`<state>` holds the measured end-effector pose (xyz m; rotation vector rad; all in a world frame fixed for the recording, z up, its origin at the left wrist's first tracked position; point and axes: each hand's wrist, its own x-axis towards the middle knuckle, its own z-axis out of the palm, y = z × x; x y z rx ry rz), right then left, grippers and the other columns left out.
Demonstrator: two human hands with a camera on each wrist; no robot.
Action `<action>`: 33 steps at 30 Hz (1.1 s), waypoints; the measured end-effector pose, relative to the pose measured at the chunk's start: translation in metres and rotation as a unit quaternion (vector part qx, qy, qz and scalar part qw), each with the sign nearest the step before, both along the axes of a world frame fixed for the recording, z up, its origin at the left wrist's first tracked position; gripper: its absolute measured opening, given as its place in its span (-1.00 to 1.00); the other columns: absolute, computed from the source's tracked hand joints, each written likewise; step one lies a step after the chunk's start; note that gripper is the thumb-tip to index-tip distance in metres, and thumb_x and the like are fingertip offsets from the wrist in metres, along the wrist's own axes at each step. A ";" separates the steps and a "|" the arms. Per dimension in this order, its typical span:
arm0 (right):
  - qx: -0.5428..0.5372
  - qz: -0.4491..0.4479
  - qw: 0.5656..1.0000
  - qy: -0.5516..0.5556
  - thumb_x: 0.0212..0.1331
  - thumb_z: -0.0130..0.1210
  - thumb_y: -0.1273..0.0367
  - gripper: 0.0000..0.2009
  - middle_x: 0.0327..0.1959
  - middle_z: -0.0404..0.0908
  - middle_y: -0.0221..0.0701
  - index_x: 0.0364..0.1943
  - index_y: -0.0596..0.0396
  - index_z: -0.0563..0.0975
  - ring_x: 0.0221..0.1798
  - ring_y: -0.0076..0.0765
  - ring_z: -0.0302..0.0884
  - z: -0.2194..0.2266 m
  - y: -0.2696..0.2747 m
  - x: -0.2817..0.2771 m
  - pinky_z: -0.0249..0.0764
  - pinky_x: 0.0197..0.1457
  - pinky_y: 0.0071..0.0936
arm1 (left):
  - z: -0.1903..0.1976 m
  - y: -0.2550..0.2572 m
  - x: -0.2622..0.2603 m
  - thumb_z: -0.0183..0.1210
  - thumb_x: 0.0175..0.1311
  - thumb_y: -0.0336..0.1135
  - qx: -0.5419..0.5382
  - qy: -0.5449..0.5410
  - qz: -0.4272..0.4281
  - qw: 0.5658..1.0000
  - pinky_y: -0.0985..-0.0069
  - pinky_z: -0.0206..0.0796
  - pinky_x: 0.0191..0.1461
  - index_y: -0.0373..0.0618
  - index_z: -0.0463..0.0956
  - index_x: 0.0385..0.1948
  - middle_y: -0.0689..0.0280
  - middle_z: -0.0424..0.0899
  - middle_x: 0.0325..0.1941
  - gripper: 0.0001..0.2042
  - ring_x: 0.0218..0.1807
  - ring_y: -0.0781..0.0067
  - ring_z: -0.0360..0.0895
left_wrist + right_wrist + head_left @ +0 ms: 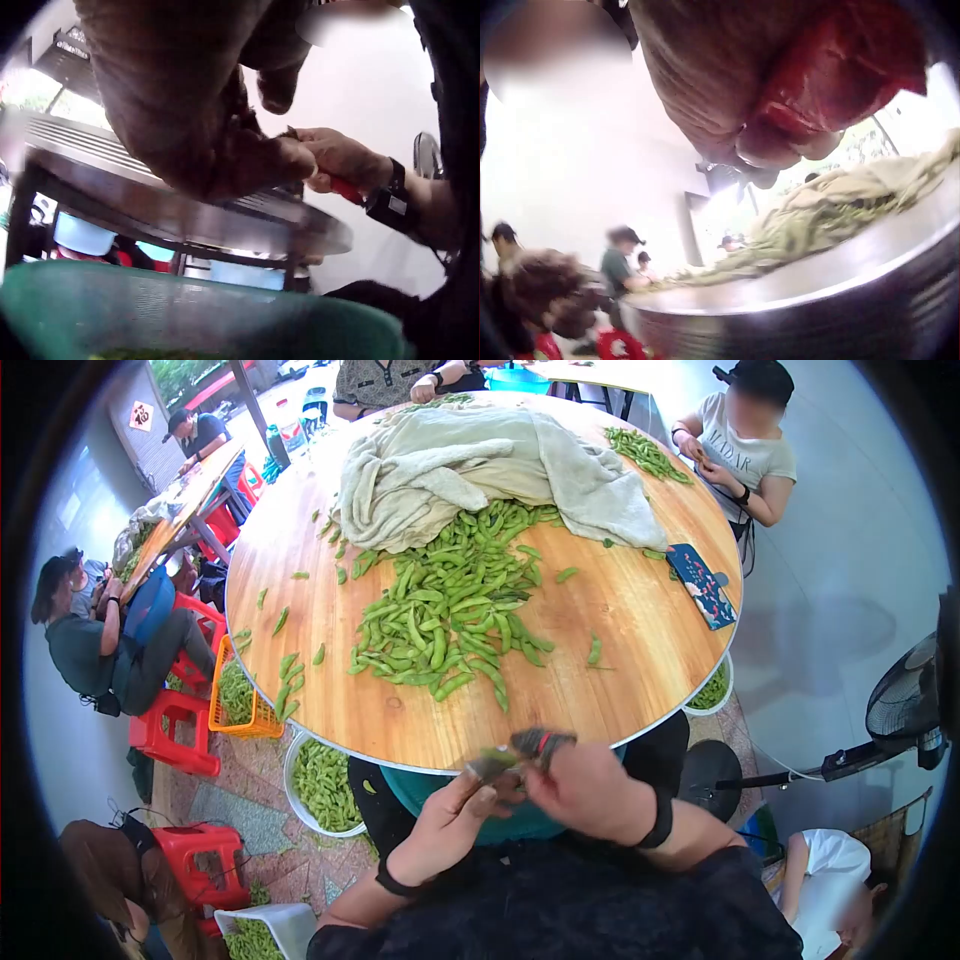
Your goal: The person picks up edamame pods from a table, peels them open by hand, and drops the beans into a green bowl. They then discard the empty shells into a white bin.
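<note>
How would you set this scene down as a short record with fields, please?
Left hand: appears to pinch a green pod
Right hand: holds a red object, too blurred to name
Table: round, wooden
On table: pile of green pods, partly under a pale cloth; dark blue patterned item near the right edge
Below hands: teal tub
Floor, left of table: orange basket holding more pods
Across table, right: person in pale shirt

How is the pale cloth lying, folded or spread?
Spread, but rumpled: the cloth lies in loose wrinkles, with green pods showing from beneath its edge.
</note>
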<state>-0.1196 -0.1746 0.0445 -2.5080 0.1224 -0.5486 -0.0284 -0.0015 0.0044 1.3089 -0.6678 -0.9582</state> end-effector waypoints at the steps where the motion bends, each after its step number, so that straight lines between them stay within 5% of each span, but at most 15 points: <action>1: 0.011 0.048 0.998 -0.044 -0.05 0.13 0.46 -0.84 -0.55 0.46 -0.19 -0.35 0.18 0.45 -0.55 -0.06 0.51 -0.006 0.006 -0.002 0.41 -0.56 -0.25 | -0.004 -0.006 -0.001 -0.14 0.46 -0.31 -0.028 0.062 0.001 0.998 0.61 0.36 -0.10 -0.27 0.25 0.21 0.31 0.53 -0.04 -0.63 -0.14 0.59 0.48; 6: 0.011 0.095 0.989 -0.113 -0.04 0.12 0.47 -0.87 -0.61 0.42 -0.21 -0.49 0.15 0.37 -0.62 -0.04 0.44 -0.025 0.016 -0.011 0.38 -0.59 -0.24 | 0.003 -0.016 -0.011 -0.16 0.46 -0.33 -0.037 0.127 0.084 0.988 0.58 0.39 -0.10 -0.29 0.35 0.09 0.28 0.57 -0.12 -0.70 -0.14 0.54 0.53; 9: 0.069 0.035 0.995 -0.056 -0.08 0.09 0.51 -0.88 -0.59 0.44 -0.17 -0.42 0.21 0.45 -0.57 -0.04 0.49 -0.012 0.005 -0.022 0.41 -0.55 -0.29 | 0.001 -0.004 -0.002 -0.14 0.45 -0.30 0.053 -0.024 0.079 0.995 0.66 0.30 -0.31 -0.21 0.43 -0.39 0.41 0.51 -0.51 -0.75 -0.43 0.65 0.44; 12: 0.235 0.036 0.971 -0.024 0.02 0.02 0.54 -0.86 -0.54 0.48 -0.16 -0.29 0.22 0.48 -0.50 -0.03 0.53 -0.012 -0.003 -0.021 0.43 -0.47 -0.37 | -0.005 0.001 0.002 -0.12 0.45 -0.30 0.020 0.058 0.022 0.998 0.70 0.07 -0.40 -0.17 0.44 -0.30 0.51 0.29 -0.56 -0.80 -0.51 0.70 0.16; 15: 0.317 0.055 0.946 0.041 0.14 -0.05 0.53 -0.86 -0.52 0.47 -0.17 -0.22 0.20 0.45 -0.46 -0.02 0.52 -0.015 -0.002 -0.016 0.41 -0.41 -0.37 | 0.005 -0.002 -0.008 -0.11 0.44 -0.32 0.009 0.185 0.029 0.982 0.68 0.06 -0.37 -0.18 0.41 -0.35 0.47 0.33 -0.55 -0.81 -0.50 0.66 0.17; 19: 0.412 0.085 0.890 0.173 0.16 -0.09 0.50 -0.84 -0.57 0.44 -0.28 -0.18 0.18 0.33 -0.53 -0.17 0.48 -0.015 0.001 -0.013 0.37 -0.44 -0.40 | -0.004 0.007 -0.002 -0.08 0.44 -0.28 0.075 0.048 -0.060 0.994 0.68 0.10 -0.43 -0.19 0.47 -0.27 0.51 0.31 -0.56 -0.80 -0.52 0.69 0.21; 21: 0.469 0.109 0.849 0.216 0.17 -0.12 0.50 -0.90 -0.61 0.40 -0.40 -0.24 0.18 0.32 -0.61 -0.43 0.42 -0.015 0.001 -0.013 0.33 -0.53 -0.49 | -0.007 0.009 -0.002 -0.06 0.43 -0.29 0.074 -0.012 -0.052 0.996 0.65 0.14 -0.44 -0.20 0.48 -0.30 0.49 0.33 -0.56 -0.80 -0.51 0.69 0.25; 26: 0.534 0.126 0.795 0.258 0.18 -0.15 0.48 -0.95 -0.62 0.37 -0.49 -0.30 0.15 0.28 -0.69 -0.65 0.31 -0.018 0.001 -0.012 0.25 -0.64 -0.61 | -0.016 0.008 -0.005 -0.07 0.41 -0.32 0.041 -0.094 -0.024 0.994 0.56 0.17 -0.42 -0.21 0.39 -0.45 0.46 0.38 -0.51 -0.78 -0.49 0.63 0.30; 28: 0.540 0.132 0.792 0.254 0.19 -0.15 0.47 -0.95 -0.62 0.36 -0.51 -0.31 0.14 0.26 -0.71 -0.68 0.28 -0.018 0.002 -0.011 0.23 -0.67 -0.64 | -0.017 0.008 -0.004 0.04 0.31 -0.39 0.039 -0.207 -0.035 0.977 0.46 0.25 -0.43 -0.21 0.42 -0.46 0.23 0.41 -0.56 -0.86 -0.52 0.33 0.43; 31: 0.482 0.123 0.819 0.286 0.19 -0.13 0.46 -0.91 -0.63 0.40 -0.38 -0.29 0.16 0.25 -0.68 -0.41 0.40 -0.017 0.003 -0.011 0.30 -0.62 -0.48 | -0.013 0.009 -0.001 0.08 0.23 -0.41 0.064 -0.322 -0.051 0.943 0.37 0.26 -0.43 -0.22 0.39 -0.49 0.12 0.40 -0.53 -0.88 -0.48 0.08 0.43; 33: 0.410 0.122 0.870 0.245 0.18 -0.10 0.45 -0.88 -0.59 0.44 -0.16 -0.29 0.18 0.24 -0.55 0.02 0.48 -0.019 0.005 -0.013 0.36 -0.50 -0.25 | -0.008 0.009 -0.001 0.09 0.21 -0.41 0.068 -0.347 -0.049 0.934 0.34 0.26 -0.43 -0.21 0.38 -0.48 0.10 0.40 -0.52 -0.88 -0.47 0.03 0.42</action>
